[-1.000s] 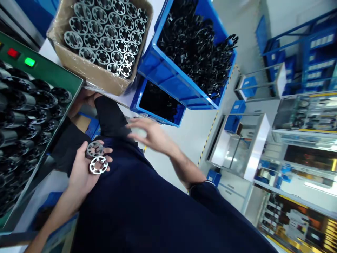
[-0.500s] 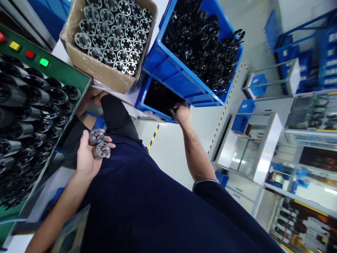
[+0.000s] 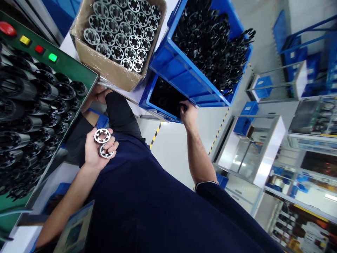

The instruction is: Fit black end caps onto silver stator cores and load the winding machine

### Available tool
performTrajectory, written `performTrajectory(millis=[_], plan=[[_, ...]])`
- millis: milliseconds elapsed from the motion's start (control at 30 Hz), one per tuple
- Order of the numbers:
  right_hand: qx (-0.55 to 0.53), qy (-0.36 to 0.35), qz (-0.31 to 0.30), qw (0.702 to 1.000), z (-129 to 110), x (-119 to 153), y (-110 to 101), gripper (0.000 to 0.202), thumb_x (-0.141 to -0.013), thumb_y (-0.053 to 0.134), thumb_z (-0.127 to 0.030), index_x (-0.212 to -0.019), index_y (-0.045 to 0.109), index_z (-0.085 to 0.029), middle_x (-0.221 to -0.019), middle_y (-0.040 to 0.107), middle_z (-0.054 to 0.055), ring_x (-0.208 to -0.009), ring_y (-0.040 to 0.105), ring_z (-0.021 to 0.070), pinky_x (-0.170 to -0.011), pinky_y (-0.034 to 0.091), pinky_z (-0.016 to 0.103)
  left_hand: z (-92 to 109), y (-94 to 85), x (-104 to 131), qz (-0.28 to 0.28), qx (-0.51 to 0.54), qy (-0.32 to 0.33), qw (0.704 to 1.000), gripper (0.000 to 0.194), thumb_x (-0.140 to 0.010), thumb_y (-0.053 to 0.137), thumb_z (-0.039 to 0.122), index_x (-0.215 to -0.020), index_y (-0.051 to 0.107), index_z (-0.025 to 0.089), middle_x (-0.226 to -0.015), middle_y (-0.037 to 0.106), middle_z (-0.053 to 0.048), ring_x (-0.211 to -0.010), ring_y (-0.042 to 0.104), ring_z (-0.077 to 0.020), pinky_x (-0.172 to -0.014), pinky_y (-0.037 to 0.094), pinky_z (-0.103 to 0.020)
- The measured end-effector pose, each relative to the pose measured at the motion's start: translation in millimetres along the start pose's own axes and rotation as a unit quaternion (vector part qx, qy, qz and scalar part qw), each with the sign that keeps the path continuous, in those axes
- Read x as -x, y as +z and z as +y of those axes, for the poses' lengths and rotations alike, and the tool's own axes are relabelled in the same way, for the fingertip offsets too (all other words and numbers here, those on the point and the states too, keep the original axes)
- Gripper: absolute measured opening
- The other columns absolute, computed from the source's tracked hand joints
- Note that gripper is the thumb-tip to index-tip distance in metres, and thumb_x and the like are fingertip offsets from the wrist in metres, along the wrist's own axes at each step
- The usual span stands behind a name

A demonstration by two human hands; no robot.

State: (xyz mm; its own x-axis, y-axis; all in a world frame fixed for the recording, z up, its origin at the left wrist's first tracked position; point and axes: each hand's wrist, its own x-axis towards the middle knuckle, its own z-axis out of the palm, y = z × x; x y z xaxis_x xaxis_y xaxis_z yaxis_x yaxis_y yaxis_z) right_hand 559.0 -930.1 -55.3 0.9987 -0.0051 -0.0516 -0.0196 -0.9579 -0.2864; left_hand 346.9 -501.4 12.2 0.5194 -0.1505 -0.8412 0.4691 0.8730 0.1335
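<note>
My left hand [image 3: 96,151] is wrapped round two slotted metal stator cores, held in front of my body. The upper stator core [image 3: 102,136] shows its ring-shaped, toothed end to the camera. The lower stator core [image 3: 105,151] is partly covered by my fingers. My right hand [image 3: 189,114] is at the near edge of the lower blue bin [image 3: 158,109], its fingers closed on a small black plastic part [image 3: 181,106]. The inside of that bin is dark, and its contents barely show.
A cardboard box [image 3: 105,66] holds rows of metal stator cores. An upper blue bin [image 3: 181,73], heaped with black plastic parts [image 3: 210,45], overhangs the lower one. At left, a green machine tray [image 3: 89,73] with buttons carries many cores. Metal shelving [image 3: 265,151] stands at right.
My left hand has turned the stator cores, so their bright toothed ends face the camera. My right hand has drawn back slightly, and a black part now shows at its fingertips. The view has shifted.
</note>
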Motion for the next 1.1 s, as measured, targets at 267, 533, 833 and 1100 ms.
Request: performTrajectory(millis=[267,533,833,1100], plan=[[-0.106,-0.031,0.065,0.992,-32,1,-3,0.035,-0.104,0.062,-0.029,-0.136,0.075,-0.023,-0.135,0.087,0.017,-0.126,0.083,0.0329,-0.123,0.068,0.060,-3,-2.1,-7,-0.099,-0.076,0.160,0.979,0.055,-0.113,0.076,0.067,-0.090,0.080,0.017,-0.057,0.052,0.000,-0.049,0.049,-0.0142,-0.049,0.048,-0.024],[-0.527,-0.188,-0.156,0.814,-211,97,-40,0.054,-0.104,0.102,-0.054,-0.145,0.071,-0.038,-0.120,0.086,0.001,-0.111,0.088,0.0243,-0.103,0.078,0.043,-11,27.6,21,-0.157,-0.139,0.271,0.940,0.064,-0.109,0.080,0.085,-0.108,0.081,0.021,-0.062,0.061,0.001,-0.051,0.056,-0.0170,-0.053,0.053,-0.029],[-0.531,-0.288,-0.178,0.777,-278,132,-58,0.028,-0.107,0.103,-0.045,-0.135,0.097,-0.045,-0.116,0.080,0.001,-0.115,0.080,0.0231,-0.102,0.072,0.042,-19,13.2,49,-0.135,-0.198,0.380,0.893,0.053,-0.123,0.066,0.074,-0.122,0.085,0.025,-0.116,0.080,-0.012,-0.113,0.085,-0.0305,-0.079,0.074,-0.039],[-0.505,-0.259,-0.169,0.805,-269,133,-57,0.029,-0.105,0.102,-0.042,-0.133,0.094,-0.043,-0.118,0.091,0.005,-0.111,0.088,0.0322,-0.095,0.081,0.052,-23,22.2,58,-0.137,-0.156,0.287,0.935,0.060,-0.113,0.078,0.084,-0.137,0.084,0.029,-0.101,0.078,-0.006,-0.081,0.083,-0.0257,-0.061,0.067,-0.035]])
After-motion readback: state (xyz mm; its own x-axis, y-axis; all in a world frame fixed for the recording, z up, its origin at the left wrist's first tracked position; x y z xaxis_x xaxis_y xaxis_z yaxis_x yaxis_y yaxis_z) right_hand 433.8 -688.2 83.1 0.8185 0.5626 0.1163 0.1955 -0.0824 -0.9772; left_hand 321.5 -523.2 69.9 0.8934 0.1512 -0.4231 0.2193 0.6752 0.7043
